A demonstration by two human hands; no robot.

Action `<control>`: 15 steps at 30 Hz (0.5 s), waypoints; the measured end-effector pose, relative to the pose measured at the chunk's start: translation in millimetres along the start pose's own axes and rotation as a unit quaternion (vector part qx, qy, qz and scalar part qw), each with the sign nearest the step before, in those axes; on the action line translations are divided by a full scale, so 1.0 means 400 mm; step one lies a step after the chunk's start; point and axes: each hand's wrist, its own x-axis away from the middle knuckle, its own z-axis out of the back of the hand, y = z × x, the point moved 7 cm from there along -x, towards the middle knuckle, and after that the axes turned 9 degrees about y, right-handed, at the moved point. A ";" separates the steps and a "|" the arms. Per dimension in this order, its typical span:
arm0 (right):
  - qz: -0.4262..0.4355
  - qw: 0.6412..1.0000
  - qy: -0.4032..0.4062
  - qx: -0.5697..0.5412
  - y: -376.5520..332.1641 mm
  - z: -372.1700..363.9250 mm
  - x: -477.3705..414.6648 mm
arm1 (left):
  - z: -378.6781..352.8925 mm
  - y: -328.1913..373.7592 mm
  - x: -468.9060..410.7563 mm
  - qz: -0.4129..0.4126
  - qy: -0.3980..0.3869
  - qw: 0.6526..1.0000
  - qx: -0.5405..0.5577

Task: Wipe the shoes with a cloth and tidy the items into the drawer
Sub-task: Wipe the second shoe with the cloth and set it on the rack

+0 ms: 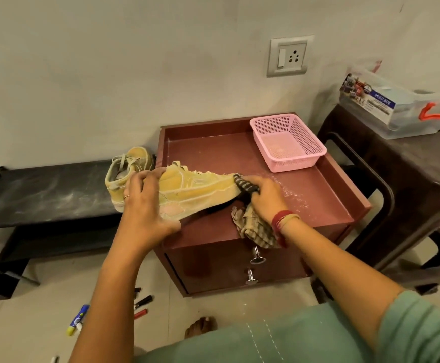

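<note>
Your left hand (145,203) grips the yellow shoe (192,189) at the heel end, fingers curled over the collar and thumb under the sole, so the shoe hangs tilted just above the maroon cabinet top (318,195). Your right hand (264,197) has its fingers curled round the striped cloth (255,229), pressing it on the toe while the loose end hangs over the cabinet's front edge. Behind your right hand sits a pink basket (288,142). The second shoe (130,163) stands on the black rack (43,195) right behind your left hand. Below, both drawer knobs (257,258) show on closed fronts, and markers (141,302) lie scattered on the floor.
</note>
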 end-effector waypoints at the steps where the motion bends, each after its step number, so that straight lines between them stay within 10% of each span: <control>1: -0.031 0.999 -0.001 -0.025 0.020 0.004 -0.017 | 0.004 0.000 -0.001 -0.010 -0.008 1.000 -0.004; 11: 0.123 0.990 -0.033 -0.061 -0.050 -0.046 0.092 | -0.005 -0.009 -0.002 -0.003 -0.028 0.999 -0.027; 15: 0.047 0.997 0.031 -0.052 0.015 -0.016 0.059 | 0.001 0.002 -0.003 -0.011 0.043 0.999 -0.020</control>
